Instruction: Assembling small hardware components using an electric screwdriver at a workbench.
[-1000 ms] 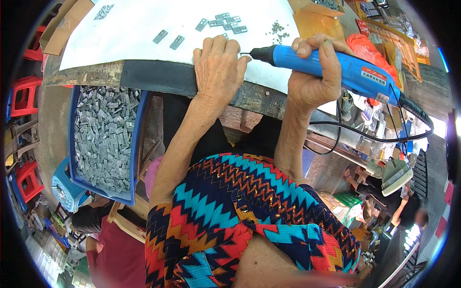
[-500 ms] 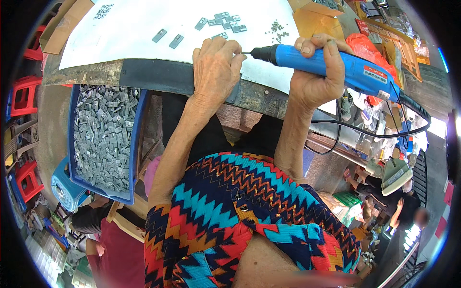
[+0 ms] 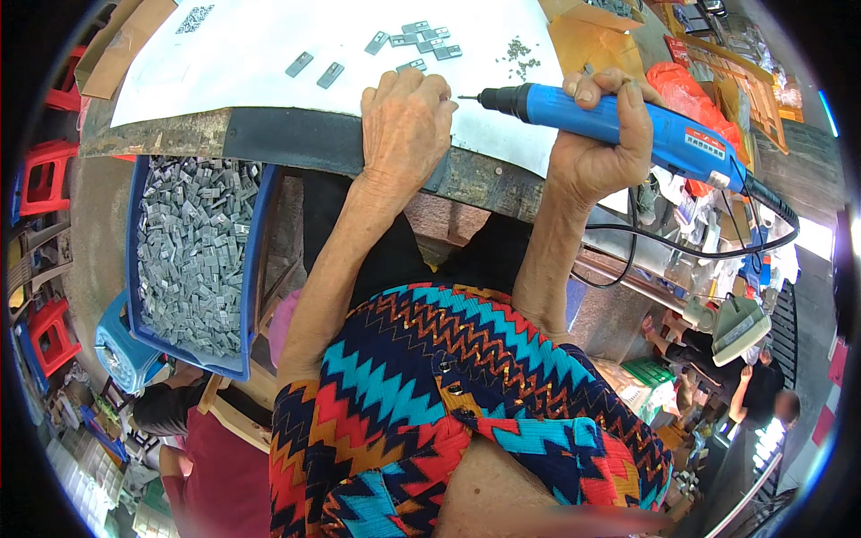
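Wrapped in my right hand point(image 3: 599, 143) is a blue electric screwdriver point(image 3: 664, 134) with a black nose and a thin bit. It lies nearly level, its bit tip a short gap to the right of my left fingers. My left hand point(image 3: 405, 125) is closed at the table's front edge, the thumb against curled fingers; whatever they grip is hidden. Just beyond it on the white sheet point(image 3: 260, 63) lie several small grey rectangular parts point(image 3: 415, 39), two of them apart at the left point(image 3: 330, 74). A scatter of tiny screws point(image 3: 518, 58) is farther right.
A blue bin point(image 3: 254, 269) full of grey parts stands below the table edge at left, near a light-blue stool point(image 3: 121, 345). A black cable point(image 3: 708, 254) loops from the screwdriver's rear. Cardboard point(image 3: 115, 54) and a red plastic bag point(image 3: 691, 99) flank the sheet. Other people sit nearby.
My right hand has drawn the screwdriver slightly right and up, so its bit has moved off from my left fingers. My left hand has barely moved.
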The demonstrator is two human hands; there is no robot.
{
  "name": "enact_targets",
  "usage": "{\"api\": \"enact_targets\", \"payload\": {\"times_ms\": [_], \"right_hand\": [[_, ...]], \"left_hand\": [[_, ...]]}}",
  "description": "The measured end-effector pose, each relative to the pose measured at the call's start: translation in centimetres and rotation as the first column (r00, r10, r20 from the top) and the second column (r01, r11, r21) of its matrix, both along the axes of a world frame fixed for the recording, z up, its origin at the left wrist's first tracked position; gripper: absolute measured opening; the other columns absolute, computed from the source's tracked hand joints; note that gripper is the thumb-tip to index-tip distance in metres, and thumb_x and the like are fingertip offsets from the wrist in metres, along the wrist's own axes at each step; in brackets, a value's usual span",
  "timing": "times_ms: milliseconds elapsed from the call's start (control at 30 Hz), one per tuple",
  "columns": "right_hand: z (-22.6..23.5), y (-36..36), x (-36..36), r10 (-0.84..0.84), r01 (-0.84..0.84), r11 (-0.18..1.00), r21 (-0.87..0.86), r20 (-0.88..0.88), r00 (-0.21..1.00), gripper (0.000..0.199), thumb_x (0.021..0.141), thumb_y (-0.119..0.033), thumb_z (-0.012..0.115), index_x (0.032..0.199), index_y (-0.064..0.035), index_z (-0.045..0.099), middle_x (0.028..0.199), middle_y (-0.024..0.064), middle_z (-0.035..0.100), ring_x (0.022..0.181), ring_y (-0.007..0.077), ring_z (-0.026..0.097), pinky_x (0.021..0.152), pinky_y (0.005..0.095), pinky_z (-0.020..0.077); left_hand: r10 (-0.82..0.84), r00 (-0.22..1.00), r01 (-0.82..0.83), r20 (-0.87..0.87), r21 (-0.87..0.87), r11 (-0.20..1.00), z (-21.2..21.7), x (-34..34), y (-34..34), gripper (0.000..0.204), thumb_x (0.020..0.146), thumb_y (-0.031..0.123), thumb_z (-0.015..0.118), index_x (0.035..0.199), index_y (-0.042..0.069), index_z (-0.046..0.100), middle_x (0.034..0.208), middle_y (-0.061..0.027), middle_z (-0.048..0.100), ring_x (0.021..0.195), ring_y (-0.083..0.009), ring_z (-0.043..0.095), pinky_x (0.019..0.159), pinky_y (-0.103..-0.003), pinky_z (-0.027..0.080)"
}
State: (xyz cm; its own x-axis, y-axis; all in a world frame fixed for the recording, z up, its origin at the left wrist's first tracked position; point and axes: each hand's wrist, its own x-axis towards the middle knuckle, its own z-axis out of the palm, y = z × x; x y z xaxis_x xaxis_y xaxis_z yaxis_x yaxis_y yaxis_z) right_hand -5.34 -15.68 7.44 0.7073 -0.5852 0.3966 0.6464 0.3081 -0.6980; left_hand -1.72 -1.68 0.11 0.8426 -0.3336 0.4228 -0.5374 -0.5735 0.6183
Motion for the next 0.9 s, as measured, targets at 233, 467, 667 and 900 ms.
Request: {"api": "enact_targets", "payload": {"times_ms": [233,467,667,900], "right_hand": [[-0.20,-0.16,-0.19,0.026,-0.027,0.997,0.070,0.014,1.000,0.010,0.078,-0.006,0.055,0.087,-0.0092,0.056,0.076,0.0140,0.061,0.060,0.0197,0.053,0.064,0.0383,0.0405],[-0.23,0.02,-0.25,0.041,-0.041,0.993,0.111,0.007,0.999,0.010,0.079,-0.007,0.054,0.088,-0.0090,0.056,0.076,0.0143,0.061,0.060,0.0197,0.053,0.065,0.0392,0.0399],[-0.13,0.01,-0.31,0.049,-0.049,0.993,0.107,0.005,0.999,0.011,0.078,-0.007,0.054,0.089,-0.0092,0.054,0.076,0.0139,0.061,0.060,0.0196,0.052,0.064,0.0389,0.0396],[-0.11,0.16,-0.40,0.038,-0.038,0.996,0.078,-0.001,0.999,0.012,0.078,-0.006,0.055,0.089,-0.0090,0.054,0.076,0.0134,0.061,0.059,0.0199,0.052,0.065,0.0390,0.0399]], "left_hand": [[-0.029,0.998,0.031,0.047,-0.058,0.998,-0.01,-0.14,0.07,0.018,0.072,0.018,0.065,0.086,0.007,0.063,0.079,-0.0055,0.057,0.081,-0.0194,0.051,0.071,-0.035,0.034],[-0.064,0.997,0.068,0.040,-0.109,0.992,-0.29,0.01,0.34,0.015,0.072,0.018,0.065,0.083,0.007,0.063,0.083,-0.0049,0.058,0.081,-0.0197,0.050,0.073,-0.035,0.034],[-0.061,0.997,0.065,0.039,-0.110,0.992,-0.03,-0.04,0.39,0.014,0.072,0.017,0.065,0.082,0.007,0.063,0.082,-0.0051,0.059,0.081,-0.0198,0.050,0.074,-0.035,0.034],[-0.055,0.998,0.059,0.043,-0.111,0.992,-0.19,-0.05,0.46,0.013,0.072,0.015,0.066,0.081,0.007,0.062,0.081,-0.0051,0.059,0.081,-0.0201,0.050,0.073,-0.035,0.034]]}}
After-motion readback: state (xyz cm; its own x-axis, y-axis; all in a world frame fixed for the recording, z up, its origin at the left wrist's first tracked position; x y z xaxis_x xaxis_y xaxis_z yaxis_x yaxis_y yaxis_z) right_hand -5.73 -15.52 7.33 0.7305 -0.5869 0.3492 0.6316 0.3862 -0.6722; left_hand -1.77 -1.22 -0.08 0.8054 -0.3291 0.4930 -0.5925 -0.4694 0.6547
